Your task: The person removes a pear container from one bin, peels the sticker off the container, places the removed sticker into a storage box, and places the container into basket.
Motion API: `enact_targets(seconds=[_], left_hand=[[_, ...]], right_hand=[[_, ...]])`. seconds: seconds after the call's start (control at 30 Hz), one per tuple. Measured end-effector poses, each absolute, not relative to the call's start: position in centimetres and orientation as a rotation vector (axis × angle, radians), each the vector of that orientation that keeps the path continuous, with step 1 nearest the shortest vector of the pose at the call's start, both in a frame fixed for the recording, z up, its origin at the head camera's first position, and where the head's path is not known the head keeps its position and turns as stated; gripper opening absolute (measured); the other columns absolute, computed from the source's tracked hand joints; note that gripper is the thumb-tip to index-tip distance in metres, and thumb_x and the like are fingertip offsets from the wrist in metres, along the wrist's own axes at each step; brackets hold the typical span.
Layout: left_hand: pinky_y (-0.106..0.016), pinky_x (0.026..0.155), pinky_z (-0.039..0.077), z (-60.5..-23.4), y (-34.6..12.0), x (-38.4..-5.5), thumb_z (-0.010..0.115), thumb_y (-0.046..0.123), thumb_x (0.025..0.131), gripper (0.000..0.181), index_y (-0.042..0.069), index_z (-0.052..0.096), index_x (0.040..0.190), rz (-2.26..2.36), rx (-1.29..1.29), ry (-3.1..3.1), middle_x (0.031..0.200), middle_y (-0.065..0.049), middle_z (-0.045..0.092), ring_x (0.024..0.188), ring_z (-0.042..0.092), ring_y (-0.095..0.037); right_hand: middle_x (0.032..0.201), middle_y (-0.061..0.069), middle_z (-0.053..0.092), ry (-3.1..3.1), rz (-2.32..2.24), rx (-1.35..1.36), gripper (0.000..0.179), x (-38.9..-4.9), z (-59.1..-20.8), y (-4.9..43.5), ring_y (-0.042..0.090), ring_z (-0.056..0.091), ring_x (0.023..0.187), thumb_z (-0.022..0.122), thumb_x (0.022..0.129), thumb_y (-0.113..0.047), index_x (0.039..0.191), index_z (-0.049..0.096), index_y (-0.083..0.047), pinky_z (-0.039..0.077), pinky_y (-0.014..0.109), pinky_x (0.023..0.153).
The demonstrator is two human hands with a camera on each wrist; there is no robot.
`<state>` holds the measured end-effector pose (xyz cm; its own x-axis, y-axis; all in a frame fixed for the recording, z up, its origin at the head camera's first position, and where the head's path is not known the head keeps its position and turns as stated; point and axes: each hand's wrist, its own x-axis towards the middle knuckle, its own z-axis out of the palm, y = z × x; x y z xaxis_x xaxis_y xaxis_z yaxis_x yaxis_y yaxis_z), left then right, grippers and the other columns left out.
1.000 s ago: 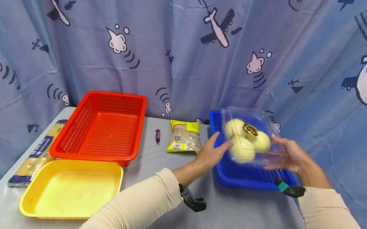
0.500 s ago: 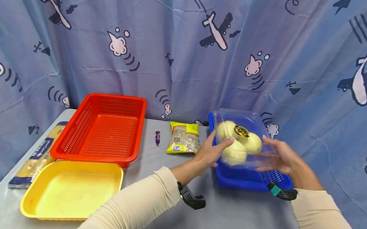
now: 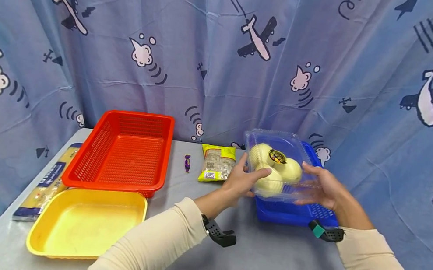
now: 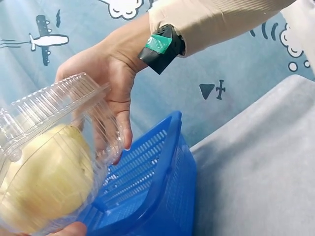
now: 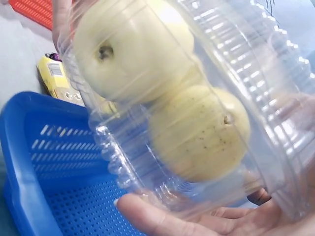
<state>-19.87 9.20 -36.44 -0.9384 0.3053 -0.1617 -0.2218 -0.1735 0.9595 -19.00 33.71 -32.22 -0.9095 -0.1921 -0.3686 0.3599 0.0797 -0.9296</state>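
Note:
A clear plastic clamshell box [image 3: 298, 149] is held tilted over the blue basket [image 3: 285, 215]. Inside it lie round, pale yellow pears [image 3: 268, 183], and a dark oval label [image 3: 277, 156] is on the lid. My left hand [image 3: 240, 179] grips the box's left side with the thumb on top. My right hand [image 3: 321, 188] holds the opposite side, fingers seen through the clear plastic in the left wrist view. Below the box, the right wrist view shows the basket's perforated floor [image 5: 88, 211]. The box hides the basket's left side in the head view.
A yellow-and-clear packet [image 3: 218, 164] and a small purple wrapped candy [image 3: 187, 163] lie left of the box. Farther left are a red basket [image 3: 135, 157], a yellow tray [image 3: 90, 223] and a long noodle packet [image 3: 46, 183]. A patterned curtain [image 3: 185, 52] hangs behind.
Both hands have moved left with the box of pears, which has shifted toward the basket's left edge. More of the blue basket's right side shows now. The other items stay put.

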Motion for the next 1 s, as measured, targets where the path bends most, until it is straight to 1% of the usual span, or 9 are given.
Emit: enact_targets(seconds=[0.13,0.27,0.4,0.47,0.53,0.63,0.77,0.87,1.0], left_hand=[[-0.048,0.075,0.054,-36.5,8.6,-19.7,0.08,0.044,0.077,0.1,0.03,0.019,0.155,2.178,0.085,1.758,0.15,-0.016,0.03,0.118,0.053,-0.032],[-0.048,0.075,0.054,-36.5,7.8,-19.6,0.08,0.043,0.077,0.1,0.03,0.019,0.155,2.185,0.085,1.758,0.15,-0.017,0.03,0.119,0.052,-0.033],[-0.048,0.073,0.055,-36.5,6.9,-19.4,0.08,0.041,0.078,0.099,0.03,0.02,0.155,2.196,0.105,1.764,0.148,-0.019,0.03,0.118,0.052,-0.035],[-0.047,0.071,0.055,-36.6,6.4,-19.3,0.08,0.039,0.078,0.098,0.03,0.02,0.155,2.198,0.114,1.772,0.147,-0.019,0.031,0.116,0.053,-0.035],[-0.045,0.07,0.056,-36.6,6.0,-19.2,0.08,0.038,0.078,0.097,0.029,0.022,0.155,2.203,0.121,1.781,0.145,-0.02,0.033,0.114,0.054,-0.034],[-0.044,0.069,0.056,-36.5,5.2,-19.0,0.08,0.037,0.078,0.097,0.029,0.022,0.155,2.205,0.129,1.791,0.145,-0.02,0.034,0.112,0.056,-0.033],[-0.043,0.069,0.056,-36.5,4.2,-18.8,0.08,0.038,0.079,0.097,0.029,0.021,0.155,2.197,0.13,1.798,0.145,-0.019,0.034,0.111,0.057,-0.032],[-0.043,0.07,0.055,-36.6,3.5,-18.6,0.08,0.038,0.078,0.097,0.029,0.022,0.155,2.18,0.116,1.814,0.145,-0.018,0.035,0.111,0.057,-0.031],[-0.042,0.07,0.054,-36.8,2.6,-18.2,0.08,0.037,0.078,0.097,0.029,0.022,0.155,2.169,0.109,1.845,0.145,-0.017,0.036,0.109,0.056,-0.031]], right_hand=[[0.144,0.044,0.011,1.968,-1.891,0.166,0.08,-18.7,-32.4,33.1,0.051,0.046,0.117,0.035,0.103,-0.045,0.151,-0.015,-0.004,0.045,0.063,0.084],[0.144,0.043,0.013,1.974,-1.906,0.178,0.081,-18.4,-32.6,32.3,0.049,0.049,0.114,0.037,0.102,-0.046,0.152,-0.013,-0.005,0.045,0.063,0.083],[0.143,0.043,0.017,1.978,-1.927,0.189,0.083,-18.2,-32.8,31.5,0.049,0.053,0.11,0.042,0.101,-0.048,0.152,-0.008,-0.006,0.046,0.063,0.082],[0.142,0.043,0.019,1.982,-1.939,0.194,0.081,-18.1,-32.9,31.1,0.05,0.054,0.108,0.045,0.1,-0.048,0.151,-0.003,-0.007,0.047,0.063,0.081],[0.142,0.042,0.02,1.983,-1.951,0.191,0.076,-18.0,-33.0,30.7,0.05,0.055,0.107,0.046,0.099,-0.048,0.147,0.003,-0.008,0.047,0.063,0.08],[0.141,0.042,0.022,1.985,-1.962,0.181,0.062,-17.8,-33.1,30.0,0.05,0.056,0.104,0.047,0.099,-0.047,0.135,0.012,-0.01,0.047,0.064,0.079],[0.139,0.042,0.024,1.985,-1.977,0.166,0.05,-17.5,-33.2,29.2,0.049,0.058,0.102,0.048,0.099,-0.046,0.121,0.019,-0.012,0.047,0.064,0.078],[0.137,0.041,0.026,1.985,-1.984,0.163,0.049,-17.3,-33.1,28.5,0.049,0.059,0.101,0.049,0.099,-0.046,0.118,0.02,-0.011,0.047,0.064,0.077],[0.136,0.04,0.028,1.99,-1.986,0.163,0.051,-16.9,-33.3,27.6,0.053,0.056,0.104,0.05,0.099,-0.046,0.119,0.02,-0.01,0.048,0.063,0.076]])
